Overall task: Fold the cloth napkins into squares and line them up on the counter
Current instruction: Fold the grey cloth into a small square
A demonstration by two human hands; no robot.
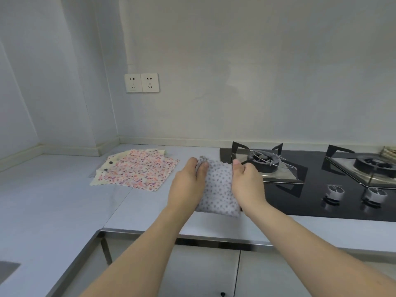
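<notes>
A grey napkin with dark dots [218,189] lies folded on the pale counter [64,200], just left of the hob. My left hand [186,181] pinches its far left corner between thumb and fingers. My right hand [246,181] grips its far right corner with curled fingers. To the left a pink and orange flowered napkin [139,170] lies flat on top of a cream napkin [100,179] with dark spots, whose edges stick out beneath it.
A black glass gas hob [300,202] with two burners and two knobs fills the counter to the right, touching the grey napkin's side. A double wall socket [141,82] sits above. Cabinet doors are below the counter edge; a sink corner shows at bottom left.
</notes>
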